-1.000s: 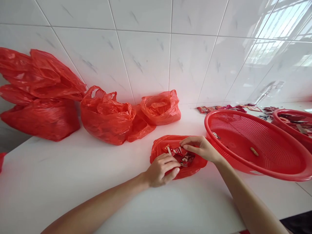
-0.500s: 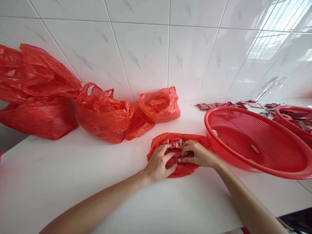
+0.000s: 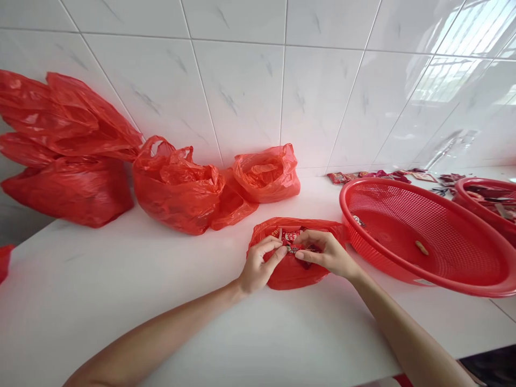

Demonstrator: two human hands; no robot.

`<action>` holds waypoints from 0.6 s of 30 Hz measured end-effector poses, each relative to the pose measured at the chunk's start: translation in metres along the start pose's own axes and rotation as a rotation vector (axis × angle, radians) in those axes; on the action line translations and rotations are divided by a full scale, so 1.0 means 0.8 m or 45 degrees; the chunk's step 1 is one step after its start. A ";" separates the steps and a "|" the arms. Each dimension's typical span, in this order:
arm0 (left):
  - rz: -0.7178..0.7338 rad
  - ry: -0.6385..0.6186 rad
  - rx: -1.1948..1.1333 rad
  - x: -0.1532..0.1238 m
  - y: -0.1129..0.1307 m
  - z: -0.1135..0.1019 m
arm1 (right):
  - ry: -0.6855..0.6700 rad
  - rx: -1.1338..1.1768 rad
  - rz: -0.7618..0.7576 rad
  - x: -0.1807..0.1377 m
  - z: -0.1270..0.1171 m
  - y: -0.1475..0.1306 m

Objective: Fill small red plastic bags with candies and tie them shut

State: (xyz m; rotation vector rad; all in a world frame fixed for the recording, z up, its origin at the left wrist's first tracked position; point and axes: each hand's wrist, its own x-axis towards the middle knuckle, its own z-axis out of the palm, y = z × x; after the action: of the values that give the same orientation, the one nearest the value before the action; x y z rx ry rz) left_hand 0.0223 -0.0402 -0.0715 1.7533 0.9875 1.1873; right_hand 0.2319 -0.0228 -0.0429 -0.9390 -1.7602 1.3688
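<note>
Over an open red plastic bag [image 3: 288,278], my two hands meet at a small wrapped candy [image 3: 291,249]. My left hand [image 3: 258,266] pinches its left end between thumb and fingers. At the other end, my right hand [image 3: 328,255] has thumb and forefinger closed on the wrapper. Inside the bag, just behind the candy, lies a red and white snack packet [image 3: 291,236]. Darker wrapped pieces sit partly hidden under my right hand.
A large red colander [image 3: 403,188] on the right holds a peanut [image 3: 421,247] and a small wrapped piece. Behind it are loose packets [image 3: 336,178] and a second red basket [image 3: 463,188]. Filled red bags [image 3: 177,199] line the tiled wall at left.
My left hand's spread fingers have come together on the candy. The candy has moved up and left within my right hand's grip. The camera view has shifted slightly.
</note>
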 end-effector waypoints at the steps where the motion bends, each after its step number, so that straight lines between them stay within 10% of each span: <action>1: 0.005 0.018 -0.014 0.000 0.001 0.000 | -0.019 0.027 0.026 0.000 0.001 0.000; 18: -0.242 -0.030 -0.217 0.000 0.013 -0.006 | 0.037 -0.241 -0.102 0.000 0.016 0.001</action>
State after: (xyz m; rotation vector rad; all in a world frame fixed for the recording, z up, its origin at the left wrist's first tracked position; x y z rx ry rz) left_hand 0.0194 -0.0430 -0.0609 1.5020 0.9859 1.0938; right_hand 0.2211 -0.0287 -0.0463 -0.9723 -1.9090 1.1474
